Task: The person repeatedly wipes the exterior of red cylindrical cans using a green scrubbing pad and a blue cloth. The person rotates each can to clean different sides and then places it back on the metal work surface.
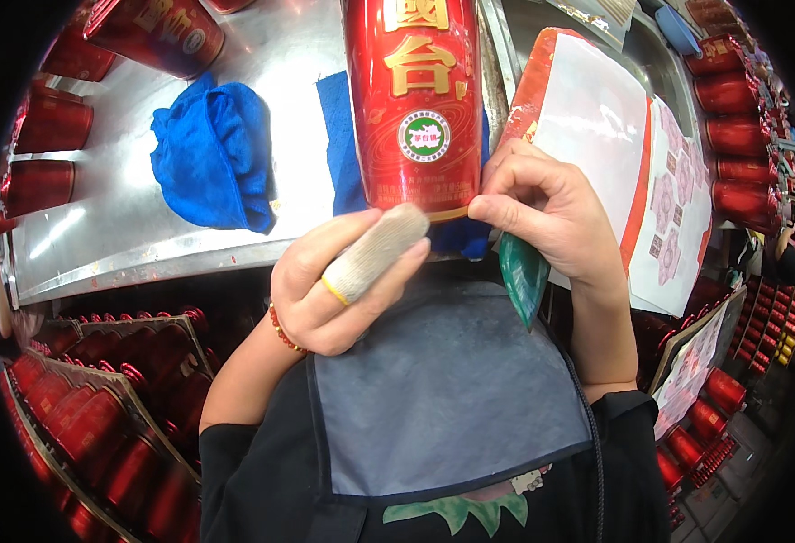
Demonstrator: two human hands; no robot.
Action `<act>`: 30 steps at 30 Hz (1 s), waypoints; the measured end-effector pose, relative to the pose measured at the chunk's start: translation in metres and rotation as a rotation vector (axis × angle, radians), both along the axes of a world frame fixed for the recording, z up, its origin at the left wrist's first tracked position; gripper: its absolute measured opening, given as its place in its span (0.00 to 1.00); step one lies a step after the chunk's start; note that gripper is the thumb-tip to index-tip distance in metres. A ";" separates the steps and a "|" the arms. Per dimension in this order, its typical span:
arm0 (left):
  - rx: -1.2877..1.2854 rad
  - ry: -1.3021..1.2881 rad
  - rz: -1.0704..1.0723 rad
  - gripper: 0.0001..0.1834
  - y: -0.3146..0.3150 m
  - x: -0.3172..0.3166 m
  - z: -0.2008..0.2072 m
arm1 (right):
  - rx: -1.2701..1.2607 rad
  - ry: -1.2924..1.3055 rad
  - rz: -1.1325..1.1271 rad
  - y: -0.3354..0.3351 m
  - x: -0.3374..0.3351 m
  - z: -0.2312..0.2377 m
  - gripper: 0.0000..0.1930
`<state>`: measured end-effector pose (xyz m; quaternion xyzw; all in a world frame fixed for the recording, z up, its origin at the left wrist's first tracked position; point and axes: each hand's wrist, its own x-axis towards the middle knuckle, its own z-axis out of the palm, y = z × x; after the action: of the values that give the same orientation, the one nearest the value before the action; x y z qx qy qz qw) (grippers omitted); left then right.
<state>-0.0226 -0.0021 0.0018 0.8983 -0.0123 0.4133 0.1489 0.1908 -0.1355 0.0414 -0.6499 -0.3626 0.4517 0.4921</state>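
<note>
A glossy red bottle with raised gold characters and a round green-and-white emblem lies on a blue cloth, its base toward me. My left hand is closed against the left of that base. A pale knitted finger cover with a yellow rim sits on one of its fingers. At the base's right corner, the thumb and bent fingers of my right hand pinch together. A green pointed tool sticks down out of my right palm; its upper part is hidden by the hand.
A crumpled blue cloth lies left on the metal table. Printed decal sheets and a white-and-red board lie right. More red bottles stand at far left; racks of red bottles flank me.
</note>
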 end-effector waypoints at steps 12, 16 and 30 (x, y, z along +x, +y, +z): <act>0.038 -0.053 -0.008 0.24 -0.006 0.023 0.006 | 0.039 -0.042 -0.012 -0.001 -0.001 -0.004 0.10; -0.110 0.122 0.330 0.34 -0.002 0.031 0.017 | 0.002 -0.024 -0.005 -0.002 0.000 0.002 0.09; -0.450 0.141 0.217 0.37 -0.001 0.018 0.008 | 0.041 -0.060 -0.055 -0.012 0.004 0.006 0.07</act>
<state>-0.0047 -0.0033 0.0098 0.8651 0.1869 0.3556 0.3004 0.1947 -0.1475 0.0473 -0.6625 -0.3683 0.4108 0.5066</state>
